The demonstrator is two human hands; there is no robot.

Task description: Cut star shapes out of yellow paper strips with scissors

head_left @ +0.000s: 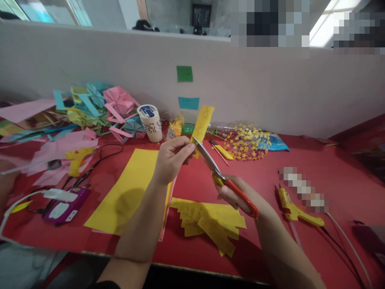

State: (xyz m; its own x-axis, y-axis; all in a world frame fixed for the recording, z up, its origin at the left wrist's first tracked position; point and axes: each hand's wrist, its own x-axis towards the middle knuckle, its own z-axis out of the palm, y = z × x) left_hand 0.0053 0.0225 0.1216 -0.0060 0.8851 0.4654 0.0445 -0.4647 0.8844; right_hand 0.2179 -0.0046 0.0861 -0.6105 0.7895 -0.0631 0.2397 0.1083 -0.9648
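My left hand (176, 154) pinches a yellow paper strip (203, 120), which stands up at a tilt above the table and bears faint pencil lines. In my right hand (231, 192) is a pair of scissors (240, 196) with red and yellow handles. Its blades reach up-left to the strip's lower part, close to my left fingertips. Whether they are cutting into the paper, I cannot tell. Below my hands lies a fanned pile of yellow paper strips (207, 220). Large yellow paper sheets (132, 188) lie partly under my left forearm.
A yellow glue gun (293, 208) lies at right, another glue gun (76, 158) at left beside a purple power box (66, 206). Behind stand a patterned cup (150, 124), folded paper shapes (120, 100) and gold star trim (246, 140). Another person's arm (7, 180) shows at the left edge.
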